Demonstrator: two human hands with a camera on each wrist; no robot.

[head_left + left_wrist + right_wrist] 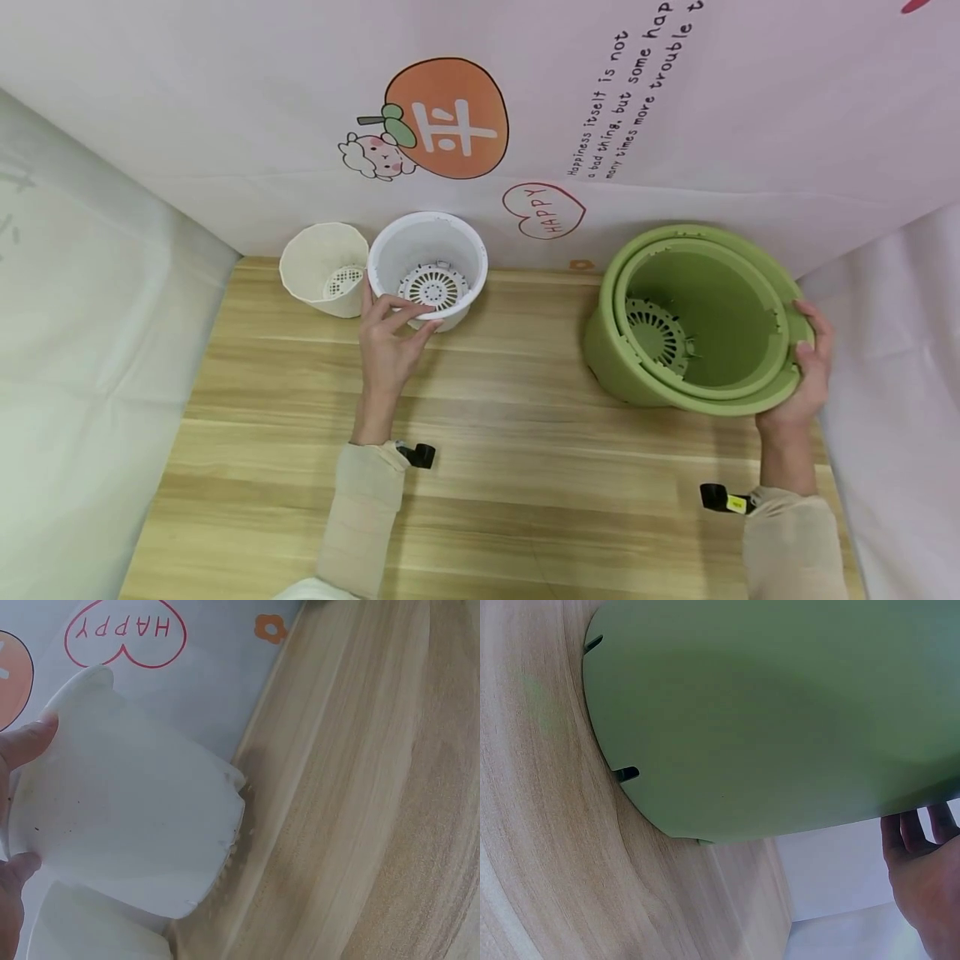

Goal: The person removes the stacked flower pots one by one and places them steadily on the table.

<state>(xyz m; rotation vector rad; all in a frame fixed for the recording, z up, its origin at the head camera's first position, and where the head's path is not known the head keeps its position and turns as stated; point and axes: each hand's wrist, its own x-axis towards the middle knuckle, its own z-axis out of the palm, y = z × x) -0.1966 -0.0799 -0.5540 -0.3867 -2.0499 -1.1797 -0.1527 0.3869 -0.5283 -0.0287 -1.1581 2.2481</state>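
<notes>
My left hand (388, 342) pinches the near rim of a white plastic flower pot (390, 250), which has a slotted round base inside. In the left wrist view the same pot (135, 787) leans a little, its foot on the wooden surface. To its left stands a cream pot (307, 258) with a wavy rim and a perforated bottom. At the right, my right hand (806, 375) grips the rim of a large green flower pot (607, 350), with a smaller green pot (727, 317) nested inside it. Its notched foot is on the wood in the right wrist view.
All the pots stand on a wood-grain tabletop (510, 442), along its back edge. A printed white sheet (262, 125) with a fruit drawing and lettering hangs behind. White cloth hangs at the left and right sides.
</notes>
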